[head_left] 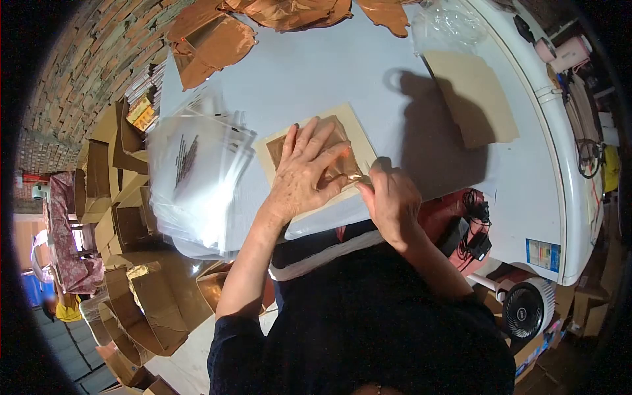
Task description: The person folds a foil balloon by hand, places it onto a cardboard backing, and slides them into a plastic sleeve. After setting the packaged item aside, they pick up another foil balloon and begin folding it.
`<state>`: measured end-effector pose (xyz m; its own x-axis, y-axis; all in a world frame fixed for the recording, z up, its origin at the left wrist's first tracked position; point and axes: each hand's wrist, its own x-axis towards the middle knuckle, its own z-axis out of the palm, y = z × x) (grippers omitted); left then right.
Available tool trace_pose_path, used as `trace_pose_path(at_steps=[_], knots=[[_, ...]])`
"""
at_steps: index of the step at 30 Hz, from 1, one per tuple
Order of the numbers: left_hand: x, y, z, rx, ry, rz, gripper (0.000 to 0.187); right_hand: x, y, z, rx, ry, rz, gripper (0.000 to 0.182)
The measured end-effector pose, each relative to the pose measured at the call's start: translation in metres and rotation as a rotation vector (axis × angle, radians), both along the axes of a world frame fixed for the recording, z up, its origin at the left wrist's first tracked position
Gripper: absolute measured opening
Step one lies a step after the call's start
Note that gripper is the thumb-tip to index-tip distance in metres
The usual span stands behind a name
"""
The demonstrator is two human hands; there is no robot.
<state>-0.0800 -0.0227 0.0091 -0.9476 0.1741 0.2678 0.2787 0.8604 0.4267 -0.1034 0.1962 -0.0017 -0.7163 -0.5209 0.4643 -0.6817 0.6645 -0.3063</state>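
My left hand (303,161) lies flat with its fingers spread, pressing on a shiny copper-coloured foil sheet (344,153). That foil rests on a beige square board (361,135), which sits on the pale tabletop near its front edge. My right hand (393,201) is closed in a pinch at the right corner of the board, beside the foil's edge. What its fingertips hold, if anything, is too small to make out. Part of the foil is hidden under my left hand.
Clear plastic sleeves (197,174) are piled on the table's left. Crumpled copper foil (220,49) lies along the back. A brown cardboard sheet (471,99) and clear plastic film (451,26) are at the right. A white fan (526,309) and cardboard boxes (158,309) stand below table level.
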Motion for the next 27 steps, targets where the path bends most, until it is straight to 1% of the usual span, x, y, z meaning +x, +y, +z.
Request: trace_pose_path(at_steps=[2,5,8,11,14,17,20,23,27], knots=[[0.000,0.000,0.000,0.000,-0.001,0.001,0.058,-0.002,-0.002,-0.001,-0.010,-0.041,0.002,0.048],[0.001,0.000,0.001,0.012,-0.002,-0.001,0.058,0.003,0.007,0.007,0.016,-0.114,0.066,0.052],[0.001,0.000,0.002,0.020,-0.001,0.000,0.057,0.009,0.021,0.012,-0.118,-0.102,0.162,0.051],[0.001,0.000,0.001,0.016,0.001,0.004,0.056,0.015,0.036,0.005,-0.100,-0.115,0.146,0.048],[0.001,0.001,0.000,0.018,0.004,0.008,0.056,0.015,0.047,-0.002,-0.039,-0.054,0.200,0.049],[0.001,0.002,0.002,0.013,-0.001,0.009,0.057,0.012,0.044,-0.007,-0.051,0.001,0.195,0.037],[0.001,0.002,0.002,0.006,-0.006,0.011,0.057,0.003,0.034,-0.003,-0.002,-0.050,0.159,0.029],[0.000,0.002,0.002,-0.009,-0.007,0.012,0.057,-0.004,0.030,-0.004,-0.009,-0.034,0.167,0.025],[0.000,0.001,0.000,-0.029,0.006,0.010,0.059,-0.005,0.027,-0.008,-0.059,0.039,0.143,0.027]])
